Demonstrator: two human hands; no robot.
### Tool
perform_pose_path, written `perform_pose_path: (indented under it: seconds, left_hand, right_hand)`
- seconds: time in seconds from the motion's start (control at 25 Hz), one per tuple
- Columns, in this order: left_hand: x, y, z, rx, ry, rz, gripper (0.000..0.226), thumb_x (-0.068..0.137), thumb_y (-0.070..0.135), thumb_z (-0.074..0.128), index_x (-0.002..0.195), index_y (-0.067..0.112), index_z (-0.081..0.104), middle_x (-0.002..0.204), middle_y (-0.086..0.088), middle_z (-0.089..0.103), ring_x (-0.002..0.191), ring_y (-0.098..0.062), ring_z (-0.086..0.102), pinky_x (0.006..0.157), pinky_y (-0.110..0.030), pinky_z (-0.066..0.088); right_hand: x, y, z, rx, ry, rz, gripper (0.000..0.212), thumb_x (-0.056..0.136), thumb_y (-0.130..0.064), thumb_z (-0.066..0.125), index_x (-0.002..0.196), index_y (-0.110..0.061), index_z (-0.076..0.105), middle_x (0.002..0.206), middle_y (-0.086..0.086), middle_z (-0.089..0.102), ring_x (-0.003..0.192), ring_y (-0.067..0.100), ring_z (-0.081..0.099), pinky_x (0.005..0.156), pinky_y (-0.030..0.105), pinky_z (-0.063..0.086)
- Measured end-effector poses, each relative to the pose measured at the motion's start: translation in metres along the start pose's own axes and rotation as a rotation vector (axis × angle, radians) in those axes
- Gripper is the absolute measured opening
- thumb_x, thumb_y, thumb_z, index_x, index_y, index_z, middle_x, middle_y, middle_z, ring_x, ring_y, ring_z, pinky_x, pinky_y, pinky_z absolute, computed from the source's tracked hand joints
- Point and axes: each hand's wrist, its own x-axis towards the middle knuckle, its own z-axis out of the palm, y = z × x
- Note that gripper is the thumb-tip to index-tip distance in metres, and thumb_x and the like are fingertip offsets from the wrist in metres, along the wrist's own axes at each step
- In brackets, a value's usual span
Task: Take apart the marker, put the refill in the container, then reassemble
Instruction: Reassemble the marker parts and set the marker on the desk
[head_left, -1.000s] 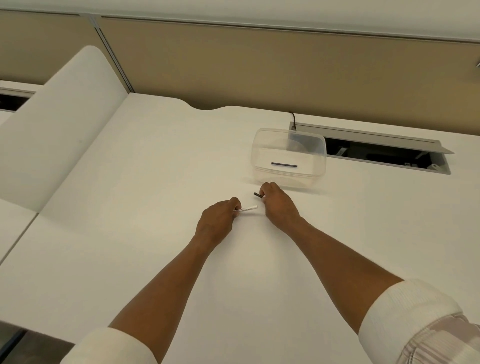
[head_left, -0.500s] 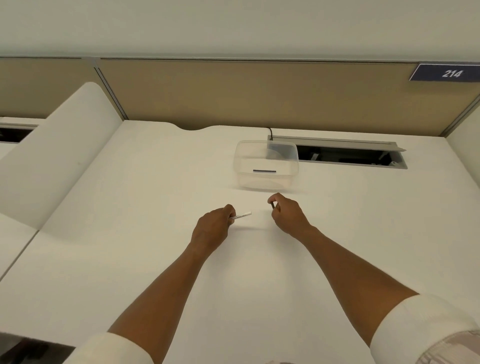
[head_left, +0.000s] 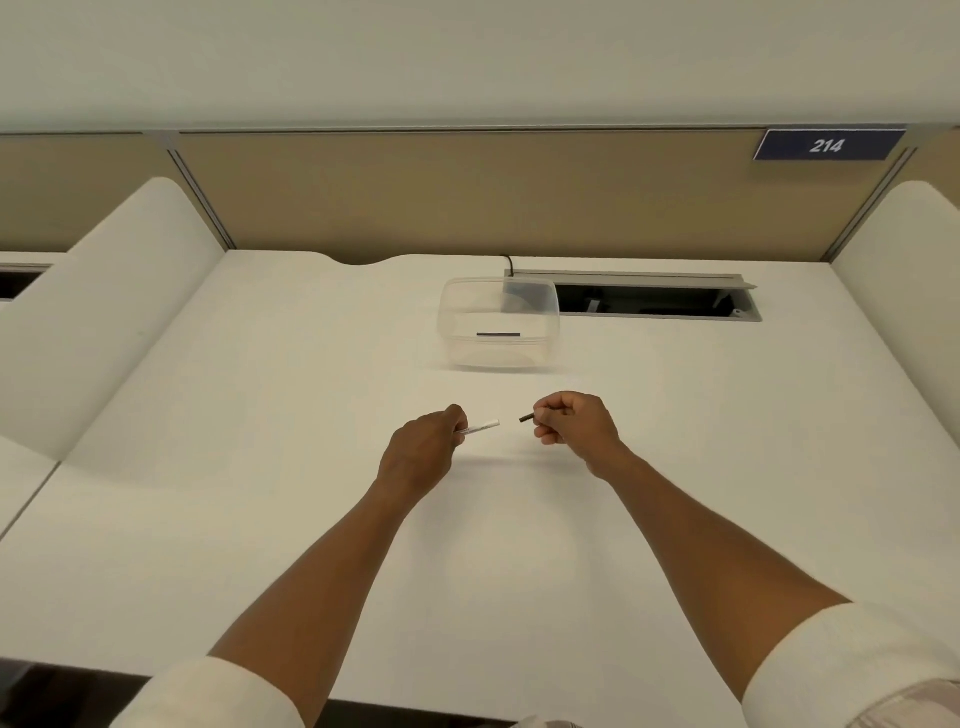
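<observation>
Fingers of left hand pinching white marker barrel, right hand gripping dark cap — sign "214"

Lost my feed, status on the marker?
Left hand holds white barrel. Right hand pinches dark piece. Parts apart. Container beyond, unobstructed.

White desk. Left hand: grip on white marker barrel. Right hand: grip on dark cap, just apart. Far: clear container holding dark refill.
</observation>
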Motion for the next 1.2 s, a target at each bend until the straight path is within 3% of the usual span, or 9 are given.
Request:
perform_pose_path:
  seconds: [1.2]
  left_hand:
    - [-0.009, 0.024, 0.002, -0.006, 0.027, 0.058, 0.008, 0.096, 0.02, 0.05, 0.093, 0.024, 0.045, 0.078, 0.006, 0.059, 0.07, -0.026, 0.053, 0.058, -0.037, 0.044]
  right_hand:
    - [-0.023, 0.0, -0.001, -0.018, -0.053, -0.066, 0.006, 0.085, 0.0, 0.066, 0.09, -0.001, 0.069, 0.081, 0.019, 0.072, 0.071, 0.025, 0.072, 0.068, 0.034, 0.061]
